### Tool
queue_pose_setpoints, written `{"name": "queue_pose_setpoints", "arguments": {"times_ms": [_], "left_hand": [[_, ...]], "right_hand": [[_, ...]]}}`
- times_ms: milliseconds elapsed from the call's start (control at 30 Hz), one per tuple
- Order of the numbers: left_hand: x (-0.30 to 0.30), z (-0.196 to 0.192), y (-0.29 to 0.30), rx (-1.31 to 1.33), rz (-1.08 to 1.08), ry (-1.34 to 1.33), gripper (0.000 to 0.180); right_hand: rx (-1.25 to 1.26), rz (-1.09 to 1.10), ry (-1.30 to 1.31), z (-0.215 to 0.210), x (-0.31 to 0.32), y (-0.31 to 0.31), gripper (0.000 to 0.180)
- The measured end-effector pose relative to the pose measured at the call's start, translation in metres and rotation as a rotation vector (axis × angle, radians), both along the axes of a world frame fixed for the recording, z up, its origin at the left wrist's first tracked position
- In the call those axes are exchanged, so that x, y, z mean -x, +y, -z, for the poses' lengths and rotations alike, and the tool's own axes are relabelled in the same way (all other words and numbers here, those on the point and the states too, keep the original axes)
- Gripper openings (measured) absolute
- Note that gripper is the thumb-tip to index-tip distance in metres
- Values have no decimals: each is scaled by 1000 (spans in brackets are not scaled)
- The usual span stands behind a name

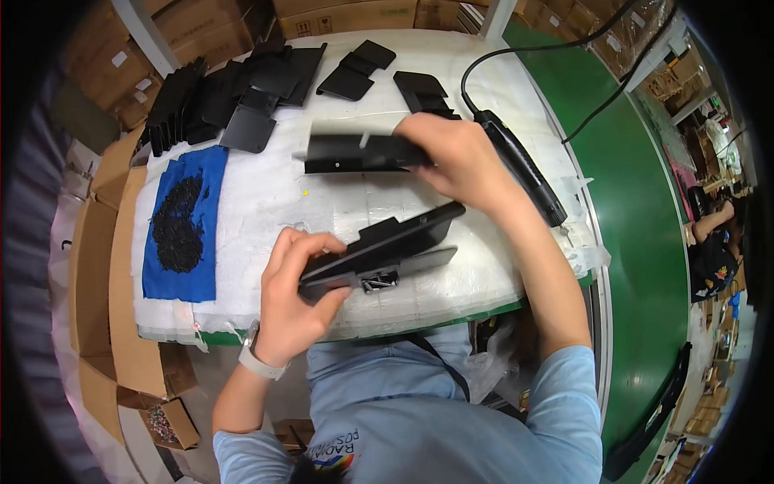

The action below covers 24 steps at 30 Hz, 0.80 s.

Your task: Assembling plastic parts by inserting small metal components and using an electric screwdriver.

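Observation:
My left hand (294, 282) is closed on a flat black assembly (395, 242) with a hinged-looking plate below it, held tilted above the near edge of the padded table. Farther off, my right hand (455, 157) grips the right end of a black bent panel (355, 153), slightly blurred, over the middle of the table. The two black parts are apart. To the right of my right hand lies a black electric screwdriver (524, 165) with a cable, its tip pointing toward me. Behind that hand rests another black panel (421, 90).
Black panels (250, 129) stand and lie stacked at the far left, with a jointed black piece (359, 68) near the back. Small black screws or pins (181, 226) are heaped on a blue cloth (205, 278). Cardboard boxes (125, 266) flank the left; a green surface (645, 323) runs along the right.

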<state>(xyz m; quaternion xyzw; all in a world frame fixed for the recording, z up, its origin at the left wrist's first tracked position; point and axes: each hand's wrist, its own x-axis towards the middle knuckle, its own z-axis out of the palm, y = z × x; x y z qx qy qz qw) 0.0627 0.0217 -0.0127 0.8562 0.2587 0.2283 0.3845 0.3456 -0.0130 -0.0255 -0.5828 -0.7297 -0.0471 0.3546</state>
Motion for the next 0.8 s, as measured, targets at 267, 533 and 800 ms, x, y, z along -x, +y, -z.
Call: {"name": "queue_pose_setpoints", "arguments": {"times_ms": [267, 533, 800], "left_hand": [[8, 12, -7, -314, 149, -215, 37], [14, 18, -11, -518, 158, -255, 40], [8, 30, -7, -867, 84, -26, 38]], "right_hand": [[207, -114, 16, 16, 0, -6, 46], [228, -222, 192, 37, -11, 11, 54], [-113, -163, 216, 25, -36, -1, 51]]}}
